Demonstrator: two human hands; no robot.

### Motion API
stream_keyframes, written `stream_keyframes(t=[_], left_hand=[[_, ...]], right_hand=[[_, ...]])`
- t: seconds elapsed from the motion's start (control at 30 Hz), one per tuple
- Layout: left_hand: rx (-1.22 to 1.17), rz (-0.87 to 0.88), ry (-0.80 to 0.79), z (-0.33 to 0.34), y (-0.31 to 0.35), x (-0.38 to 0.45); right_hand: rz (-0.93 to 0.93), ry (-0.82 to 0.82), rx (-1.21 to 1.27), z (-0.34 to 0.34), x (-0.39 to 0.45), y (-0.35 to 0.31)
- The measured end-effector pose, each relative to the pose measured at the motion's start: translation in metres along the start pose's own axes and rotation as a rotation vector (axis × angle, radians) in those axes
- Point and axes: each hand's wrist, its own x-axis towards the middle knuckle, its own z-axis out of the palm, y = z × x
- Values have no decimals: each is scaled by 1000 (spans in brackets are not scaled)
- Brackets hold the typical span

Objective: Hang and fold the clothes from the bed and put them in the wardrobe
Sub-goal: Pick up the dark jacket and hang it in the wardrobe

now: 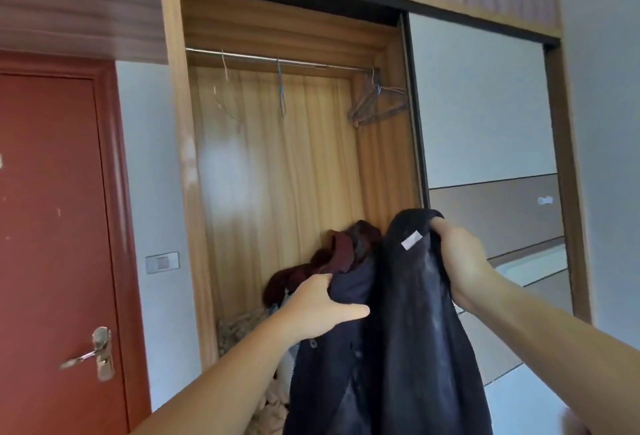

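Wardrobe (194,192): hangers (375,102), clothes heap (332,261) | left hand (322,306), right hand (460,258): both clenched on dark jacket (408,323)

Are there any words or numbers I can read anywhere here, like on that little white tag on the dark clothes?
None can be read.
The small white tag on the dark navy garment: looks blank, too blurred to tell.
The grey wall switch plate: no readable marking.
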Motion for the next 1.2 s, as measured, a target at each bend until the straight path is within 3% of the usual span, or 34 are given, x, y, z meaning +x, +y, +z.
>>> stream_keyframes(t=[0.17, 0.33, 0.47, 0.53, 0.63, 0.77, 0.97, 1.2], left_hand=[[-89, 63, 34, -20, -21, 24], [-441, -103, -48, -41, -38, 47], [-737, -173, 108, -69, -42, 73], [-804, -173, 228, -82, -34, 88], [-799, -169, 378, -96, -18, 111], [-746, -146, 526, -99, -5, 148], [-496, -128, 565, -79, 1, 194], [-314, 1, 481, -92, -8, 228]], right_hand=[[-25, -132, 76, 53, 27, -2], [-24, -132, 34, 82, 56, 3], [-40, -61, -119, 92, 88, 8], [-34, -102, -224, 94, 105, 16], [-6, -310, -286, 92, 128, 34], [-46, -616, -189, 91, 167, 54], [-222, -533, 22, 124, 209, 59], [-374, -520, 257, 198, 268, 17]])
